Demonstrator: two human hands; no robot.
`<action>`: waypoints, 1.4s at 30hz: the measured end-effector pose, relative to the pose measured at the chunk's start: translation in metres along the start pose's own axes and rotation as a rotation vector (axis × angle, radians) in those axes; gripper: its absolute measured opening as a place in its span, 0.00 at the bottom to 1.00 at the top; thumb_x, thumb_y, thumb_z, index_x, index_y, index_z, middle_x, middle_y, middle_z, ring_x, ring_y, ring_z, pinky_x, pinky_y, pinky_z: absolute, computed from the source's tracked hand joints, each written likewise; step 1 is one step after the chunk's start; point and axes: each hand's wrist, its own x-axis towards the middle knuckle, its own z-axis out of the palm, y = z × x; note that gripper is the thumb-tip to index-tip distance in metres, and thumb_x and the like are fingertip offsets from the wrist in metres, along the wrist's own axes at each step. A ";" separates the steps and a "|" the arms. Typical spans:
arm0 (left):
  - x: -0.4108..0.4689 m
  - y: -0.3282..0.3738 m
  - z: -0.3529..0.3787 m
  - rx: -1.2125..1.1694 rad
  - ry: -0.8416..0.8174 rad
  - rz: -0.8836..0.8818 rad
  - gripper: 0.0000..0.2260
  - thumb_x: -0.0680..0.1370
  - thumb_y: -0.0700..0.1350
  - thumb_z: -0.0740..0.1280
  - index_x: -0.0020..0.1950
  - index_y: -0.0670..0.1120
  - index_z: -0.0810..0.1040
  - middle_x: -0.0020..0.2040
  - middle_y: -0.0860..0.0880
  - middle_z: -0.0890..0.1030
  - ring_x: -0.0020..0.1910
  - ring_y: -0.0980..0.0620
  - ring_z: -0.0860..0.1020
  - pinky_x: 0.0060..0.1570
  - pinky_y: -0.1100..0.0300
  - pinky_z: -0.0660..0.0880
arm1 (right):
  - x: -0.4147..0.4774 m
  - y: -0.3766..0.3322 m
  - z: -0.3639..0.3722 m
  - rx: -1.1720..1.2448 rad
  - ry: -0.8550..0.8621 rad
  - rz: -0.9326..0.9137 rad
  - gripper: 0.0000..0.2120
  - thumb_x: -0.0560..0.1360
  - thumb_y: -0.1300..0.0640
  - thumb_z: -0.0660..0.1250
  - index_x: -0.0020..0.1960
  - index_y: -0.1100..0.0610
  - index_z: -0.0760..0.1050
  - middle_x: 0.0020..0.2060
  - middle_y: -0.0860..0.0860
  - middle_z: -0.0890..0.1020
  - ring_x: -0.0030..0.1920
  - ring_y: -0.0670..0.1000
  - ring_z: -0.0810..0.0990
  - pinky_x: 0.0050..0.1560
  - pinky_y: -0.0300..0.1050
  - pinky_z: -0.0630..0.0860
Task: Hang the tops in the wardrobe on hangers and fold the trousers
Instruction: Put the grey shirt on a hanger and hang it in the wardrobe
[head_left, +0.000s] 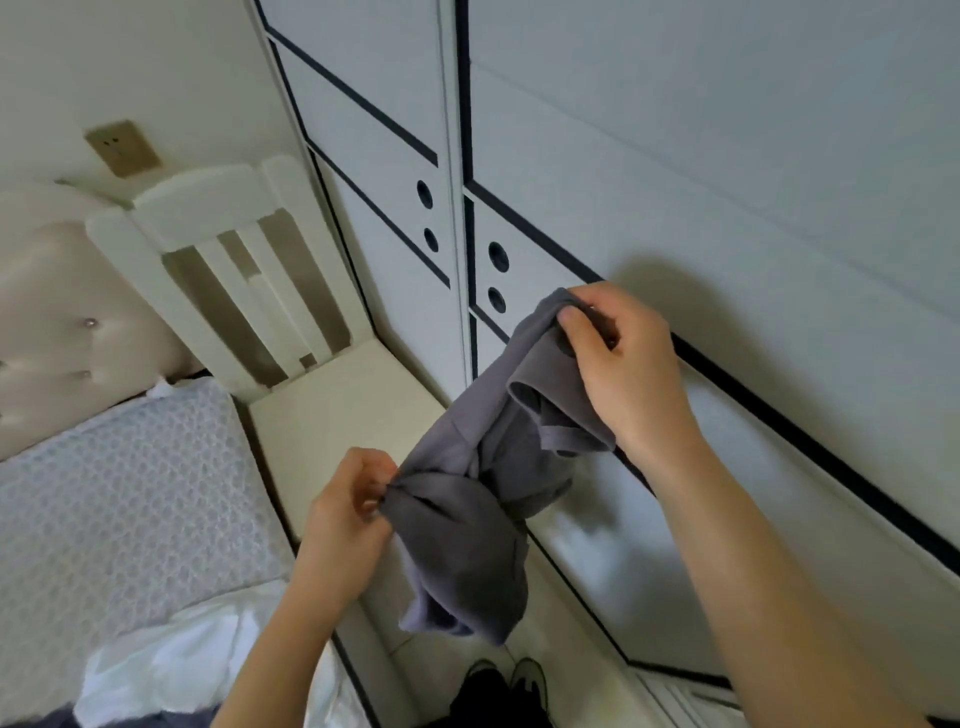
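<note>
Wardrobe (727, 156), doors closed, fills the right. Bed (104, 493) lies left, with a white chair (332, 405) between them. Grey garment (467, 519) hangs bunched in the air before the doors, left hand (348, 509) pinching its lower edge and right hand (618, 364) gripping its upper end.

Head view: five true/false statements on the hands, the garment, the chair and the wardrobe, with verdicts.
1. Both the left hand and the right hand grip the grey garment. True.
2. The garment is on a hanger. False: no hanger shows; it hangs bunched between the hands.
3. The right hand holds its end higher in the frame than the left. True.
4. The white chair stands to the right of the wardrobe. False: it stands to its left, between the bed and the wardrobe.
5. The wardrobe shows clothes hanging inside. False: only its door fronts show.
</note>
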 end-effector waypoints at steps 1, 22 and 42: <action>0.001 0.002 -0.003 -0.021 0.024 0.005 0.21 0.72 0.25 0.67 0.46 0.53 0.75 0.44 0.52 0.80 0.41 0.49 0.79 0.42 0.59 0.77 | -0.001 0.002 0.000 -0.034 -0.004 0.015 0.07 0.80 0.60 0.62 0.53 0.57 0.79 0.45 0.48 0.83 0.48 0.44 0.80 0.47 0.30 0.73; 0.030 0.071 0.001 -0.254 0.166 0.018 0.11 0.71 0.32 0.69 0.37 0.48 0.75 0.34 0.54 0.75 0.35 0.50 0.75 0.28 0.60 0.77 | -0.116 0.047 0.067 -0.190 -0.466 0.410 0.17 0.74 0.44 0.70 0.57 0.51 0.73 0.51 0.45 0.78 0.50 0.46 0.79 0.47 0.41 0.77; -0.012 0.103 0.039 -0.392 0.050 -0.067 0.05 0.74 0.37 0.71 0.44 0.45 0.77 0.45 0.39 0.77 0.40 0.46 0.79 0.30 0.61 0.79 | -0.185 0.121 0.004 -0.161 -0.190 0.666 0.08 0.80 0.53 0.61 0.47 0.55 0.76 0.40 0.53 0.82 0.42 0.53 0.82 0.47 0.54 0.80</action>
